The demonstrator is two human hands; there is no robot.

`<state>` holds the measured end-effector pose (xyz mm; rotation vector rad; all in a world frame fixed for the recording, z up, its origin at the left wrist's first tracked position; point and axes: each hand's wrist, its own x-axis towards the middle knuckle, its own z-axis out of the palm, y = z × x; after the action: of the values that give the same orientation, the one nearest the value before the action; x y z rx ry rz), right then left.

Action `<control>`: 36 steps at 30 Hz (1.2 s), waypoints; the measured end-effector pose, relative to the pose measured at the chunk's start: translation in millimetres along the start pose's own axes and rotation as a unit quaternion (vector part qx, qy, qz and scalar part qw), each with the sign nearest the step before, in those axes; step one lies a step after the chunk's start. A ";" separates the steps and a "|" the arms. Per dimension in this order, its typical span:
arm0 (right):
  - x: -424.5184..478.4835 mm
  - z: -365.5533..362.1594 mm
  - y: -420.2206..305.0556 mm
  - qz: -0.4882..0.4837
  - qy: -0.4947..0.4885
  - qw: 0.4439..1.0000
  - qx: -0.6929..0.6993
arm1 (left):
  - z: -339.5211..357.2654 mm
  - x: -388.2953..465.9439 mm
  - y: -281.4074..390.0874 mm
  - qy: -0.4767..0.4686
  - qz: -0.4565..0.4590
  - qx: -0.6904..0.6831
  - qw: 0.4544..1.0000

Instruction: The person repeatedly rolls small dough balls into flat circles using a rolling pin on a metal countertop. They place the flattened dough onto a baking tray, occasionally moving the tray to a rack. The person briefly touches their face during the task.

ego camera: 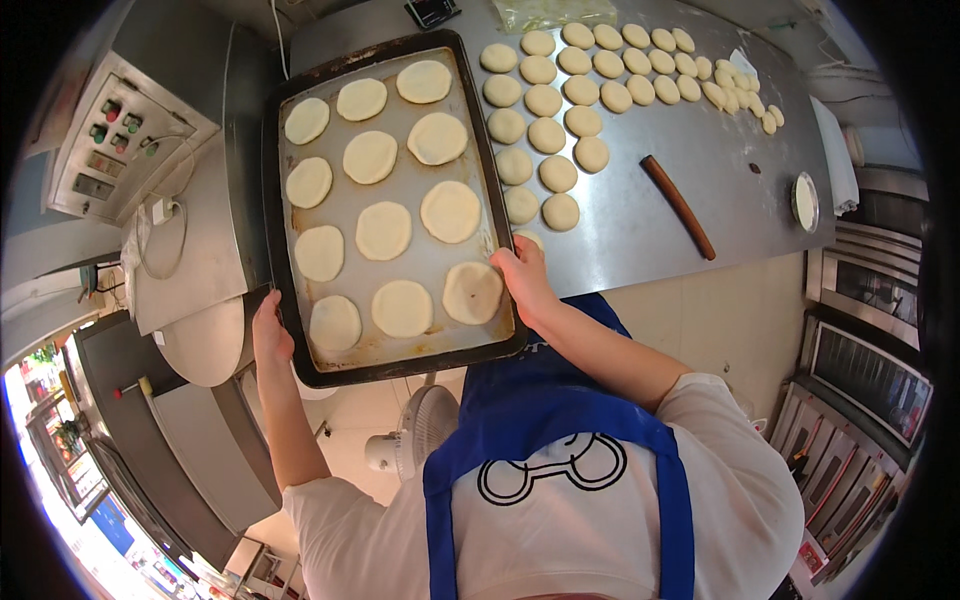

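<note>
A dark-rimmed baking tray (412, 362) bearing several flat dough rounds (402, 308) in rows is gripped at both sides. My left hand (271, 330) holds its left rim, and my right hand (525, 279) holds the right rim near the lower corner, the thumb over the edge. The round closest to my right hand has a darker patch and a small dark spot. Right of the tray, several rows of thicker dough pieces (547, 136) lie on the steel table (630, 217). One piece is partly hidden behind my right hand.
A wooden rolling pin (678, 208) lies on the table, with a round metal dish (805, 202) near its right end. Smaller dough pieces (739, 88) cluster farther back. At the left stands a metal machine with a control panel (124, 142). A fan (427, 424) is below the tray.
</note>
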<state>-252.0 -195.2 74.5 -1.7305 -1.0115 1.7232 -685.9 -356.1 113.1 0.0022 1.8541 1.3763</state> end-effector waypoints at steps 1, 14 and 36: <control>0.7 -0.6 -4.0 0.018 -0.007 0.999 0.035 | 0.4 -0.2 2.1 -0.016 -0.023 -0.028 0.999; -26.9 -36.7 8.1 0.038 0.065 0.994 0.083 | 27.3 -126.1 29.6 -0.070 0.061 -0.021 0.995; -231.1 -52.8 34.6 -0.070 0.408 0.853 0.318 | 124.1 -110.6 142.1 -0.522 0.062 0.101 0.845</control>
<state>-177.5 -388.6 194.7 -1.6056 -0.1371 0.8800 -600.1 -248.0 282.9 0.8309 1.0392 0.9184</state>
